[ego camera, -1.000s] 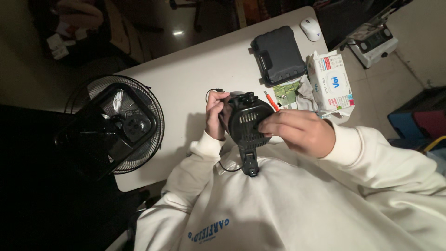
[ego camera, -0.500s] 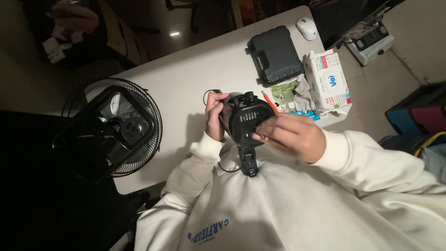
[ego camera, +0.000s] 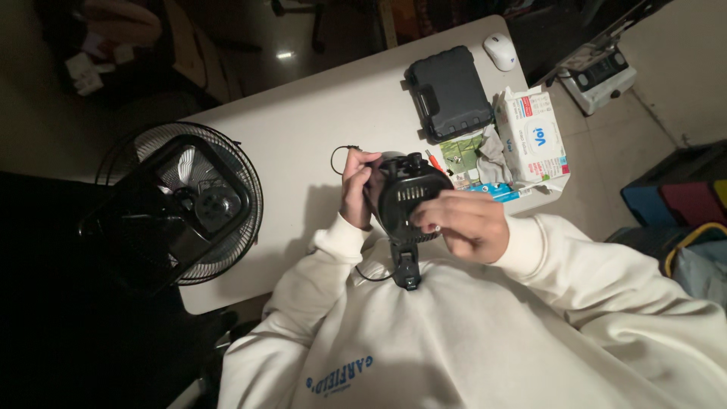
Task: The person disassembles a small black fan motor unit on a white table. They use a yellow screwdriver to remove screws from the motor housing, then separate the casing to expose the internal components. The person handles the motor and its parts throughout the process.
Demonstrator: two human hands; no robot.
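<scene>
I hold a black rounded motor housing [ego camera: 407,198] with vent slots and a short stem pointing toward my chest, just above the white table [ego camera: 303,129]. My left hand [ego camera: 356,188] grips its left side, near a thin black wire loop [ego camera: 341,151]. My right hand [ego camera: 463,223] covers its right and lower part, fingers curled over the casing. Both sleeves are cream-white.
A black fan with a round wire grille [ego camera: 178,204] stands at the table's left end. At the right end lie a black plastic case [ego camera: 448,92], a white mouse [ego camera: 500,51], a white tissue pack [ego camera: 534,136], a grey cloth and small tools [ego camera: 466,155].
My right hand has slid a little lower and further over the housing. The view has shifted slightly; the housing stays in both hands.
</scene>
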